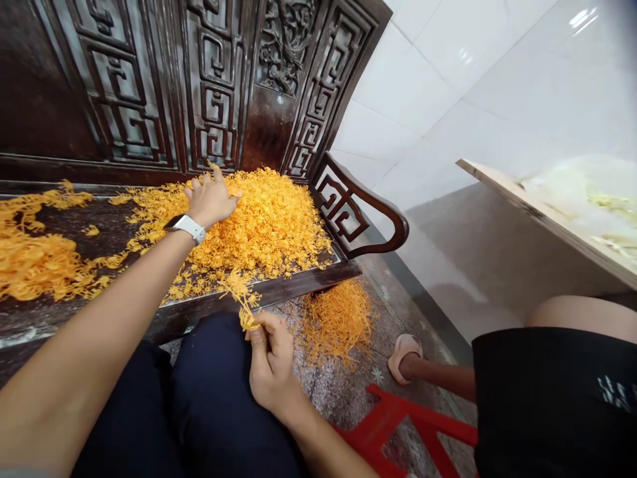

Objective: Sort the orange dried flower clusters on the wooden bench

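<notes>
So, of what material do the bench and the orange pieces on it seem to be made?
The bench looks like dark wood with a glossy finish: its carved back shows reflections. The orange pieces are probably moulded plastic, fairly matte: uniformly coloured, thin and branching.

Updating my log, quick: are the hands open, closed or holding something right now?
Left hand: open, over the large orange pile.
Right hand: closed, pinching a small cluster of orange pieces.

Homelike room with carved bench [269, 133]
</notes>
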`<action>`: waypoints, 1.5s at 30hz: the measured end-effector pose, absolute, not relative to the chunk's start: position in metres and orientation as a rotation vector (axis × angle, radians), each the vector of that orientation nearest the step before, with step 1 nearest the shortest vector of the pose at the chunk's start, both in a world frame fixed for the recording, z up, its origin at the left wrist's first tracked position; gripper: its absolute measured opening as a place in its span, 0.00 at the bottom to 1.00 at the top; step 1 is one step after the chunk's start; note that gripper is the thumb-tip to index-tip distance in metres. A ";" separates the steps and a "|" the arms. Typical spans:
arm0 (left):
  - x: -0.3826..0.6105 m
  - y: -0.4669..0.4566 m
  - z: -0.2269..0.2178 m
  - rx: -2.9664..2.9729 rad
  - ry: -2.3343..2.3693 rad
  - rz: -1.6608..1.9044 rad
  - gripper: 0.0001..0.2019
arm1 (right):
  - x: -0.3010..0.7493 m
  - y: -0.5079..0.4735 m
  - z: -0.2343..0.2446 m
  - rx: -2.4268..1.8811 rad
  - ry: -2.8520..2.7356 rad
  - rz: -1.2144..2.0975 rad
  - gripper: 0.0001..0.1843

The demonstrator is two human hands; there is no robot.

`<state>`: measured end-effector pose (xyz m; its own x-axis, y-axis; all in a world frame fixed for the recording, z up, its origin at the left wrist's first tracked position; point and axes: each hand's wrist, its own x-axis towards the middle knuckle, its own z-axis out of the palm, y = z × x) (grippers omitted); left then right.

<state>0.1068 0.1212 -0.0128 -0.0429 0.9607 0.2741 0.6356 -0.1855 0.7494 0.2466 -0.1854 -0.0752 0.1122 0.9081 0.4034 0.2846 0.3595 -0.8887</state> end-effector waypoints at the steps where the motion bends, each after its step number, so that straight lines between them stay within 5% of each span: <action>1: 0.101 0.125 -0.017 1.925 1.741 1.038 0.31 | 0.246 -0.186 -0.078 -1.176 -1.395 0.685 0.10; 5: 0.080 0.131 -0.028 2.090 1.701 1.010 0.12 | 0.242 -0.184 -0.085 -1.148 -1.302 0.751 0.08; 9: 0.066 0.132 -0.036 1.986 1.650 1.169 0.05 | 0.237 -0.180 -0.084 -1.133 -1.273 0.792 0.07; 14: 0.069 0.118 -0.027 2.004 1.521 1.210 0.08 | 0.242 -0.161 -0.076 -1.153 -1.007 0.869 0.14; 18: 0.103 0.068 0.010 2.017 0.969 0.929 0.17 | 0.265 -0.124 -0.056 -1.118 -0.781 0.857 0.23; 23: 0.148 0.004 0.045 2.075 0.583 0.742 0.15 | 0.299 -0.094 -0.030 -1.051 -0.848 0.813 0.20; 31: 0.163 0.006 0.034 2.500 0.711 0.997 0.11 | 0.307 -0.099 -0.022 -1.030 -0.957 0.919 0.15; 45: 0.124 0.092 0.021 1.848 1.150 1.514 0.10 | 0.299 -0.145 -0.006 -0.889 -0.995 0.965 0.09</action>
<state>0.1240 0.0918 0.0209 0.0322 0.8376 0.5454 0.3002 -0.5286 0.7940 0.2986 -0.1449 -0.0061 0.2374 0.9353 0.2623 -0.2335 0.3170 -0.9192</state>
